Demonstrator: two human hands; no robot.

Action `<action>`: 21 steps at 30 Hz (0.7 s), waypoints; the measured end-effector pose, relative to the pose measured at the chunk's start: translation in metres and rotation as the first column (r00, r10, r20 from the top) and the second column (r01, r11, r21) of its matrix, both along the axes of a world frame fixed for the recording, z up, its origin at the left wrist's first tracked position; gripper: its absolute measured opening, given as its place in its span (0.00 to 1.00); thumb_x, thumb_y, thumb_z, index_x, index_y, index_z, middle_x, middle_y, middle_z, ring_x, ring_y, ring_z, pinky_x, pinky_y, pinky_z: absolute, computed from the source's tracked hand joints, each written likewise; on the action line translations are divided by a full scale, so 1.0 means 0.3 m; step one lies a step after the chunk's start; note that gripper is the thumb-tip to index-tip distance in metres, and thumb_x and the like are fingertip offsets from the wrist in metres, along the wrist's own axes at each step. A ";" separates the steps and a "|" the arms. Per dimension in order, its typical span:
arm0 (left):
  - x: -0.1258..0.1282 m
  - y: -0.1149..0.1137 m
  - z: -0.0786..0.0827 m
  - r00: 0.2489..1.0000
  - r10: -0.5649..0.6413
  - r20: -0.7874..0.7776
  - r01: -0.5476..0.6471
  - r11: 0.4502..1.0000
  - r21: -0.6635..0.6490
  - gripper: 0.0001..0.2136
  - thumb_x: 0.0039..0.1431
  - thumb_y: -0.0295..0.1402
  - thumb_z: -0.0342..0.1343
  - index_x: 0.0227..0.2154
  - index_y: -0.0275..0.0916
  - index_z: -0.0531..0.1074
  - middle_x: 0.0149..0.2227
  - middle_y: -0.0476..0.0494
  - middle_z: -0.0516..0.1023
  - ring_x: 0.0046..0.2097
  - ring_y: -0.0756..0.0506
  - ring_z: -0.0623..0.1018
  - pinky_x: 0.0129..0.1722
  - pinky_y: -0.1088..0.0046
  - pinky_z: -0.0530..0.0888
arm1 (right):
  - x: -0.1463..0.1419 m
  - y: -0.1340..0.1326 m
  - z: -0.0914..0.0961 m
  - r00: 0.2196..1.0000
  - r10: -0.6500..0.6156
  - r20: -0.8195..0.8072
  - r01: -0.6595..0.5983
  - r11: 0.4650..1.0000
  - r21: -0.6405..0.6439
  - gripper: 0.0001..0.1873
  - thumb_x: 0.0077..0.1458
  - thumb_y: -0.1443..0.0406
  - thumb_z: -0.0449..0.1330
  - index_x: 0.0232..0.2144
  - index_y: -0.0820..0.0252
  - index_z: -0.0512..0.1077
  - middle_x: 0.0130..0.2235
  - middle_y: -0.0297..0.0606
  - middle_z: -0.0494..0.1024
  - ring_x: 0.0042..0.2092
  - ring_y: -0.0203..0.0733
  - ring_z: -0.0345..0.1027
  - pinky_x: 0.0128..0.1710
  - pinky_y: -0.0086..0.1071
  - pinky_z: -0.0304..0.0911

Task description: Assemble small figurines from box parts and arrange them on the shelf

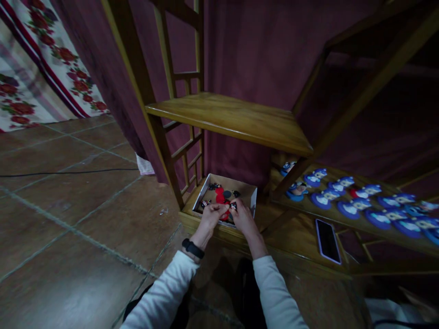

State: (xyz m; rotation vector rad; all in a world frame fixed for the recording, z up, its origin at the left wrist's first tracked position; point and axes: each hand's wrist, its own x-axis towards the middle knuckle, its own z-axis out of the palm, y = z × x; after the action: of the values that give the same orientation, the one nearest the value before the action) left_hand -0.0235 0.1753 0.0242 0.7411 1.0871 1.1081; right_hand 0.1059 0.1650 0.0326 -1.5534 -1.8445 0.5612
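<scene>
Above the front part of a shallow white cardboard box, my two hands meet at the fingertips. My right hand is closed on a small dark figurine with white marks. The fingers of my left hand are pinched together against it; what they grip is too small to make out. Inside the box lie red round pieces, a dark grey disc and several small black figurines. My hands hide part of the contents. A black band circles my left wrist.
The box stands on the low board of a wooden shelf unit, under a higher shelf. Rows of blue-and-white figurines stand at the right. A phone lies on the lower board. A cable crosses the tiled floor.
</scene>
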 end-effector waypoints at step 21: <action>0.013 0.015 -0.005 0.970 0.114 0.213 -0.079 0.983 -0.166 0.08 0.45 0.21 0.59 0.30 0.34 0.70 0.25 0.48 0.75 0.24 0.52 0.75 0.29 0.72 0.76 | -0.029 0.047 -0.066 0.786 -0.184 -0.590 0.110 0.981 -0.160 0.13 0.39 0.55 0.60 0.25 0.59 0.71 0.27 0.33 0.75 0.31 0.39 0.68 0.32 0.33 0.65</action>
State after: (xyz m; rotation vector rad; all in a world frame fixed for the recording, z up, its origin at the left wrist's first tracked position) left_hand -0.0197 0.1797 0.0225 0.4325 1.0145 1.1444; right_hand 0.0972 0.1790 0.0128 -1.3585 -1.2052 0.9764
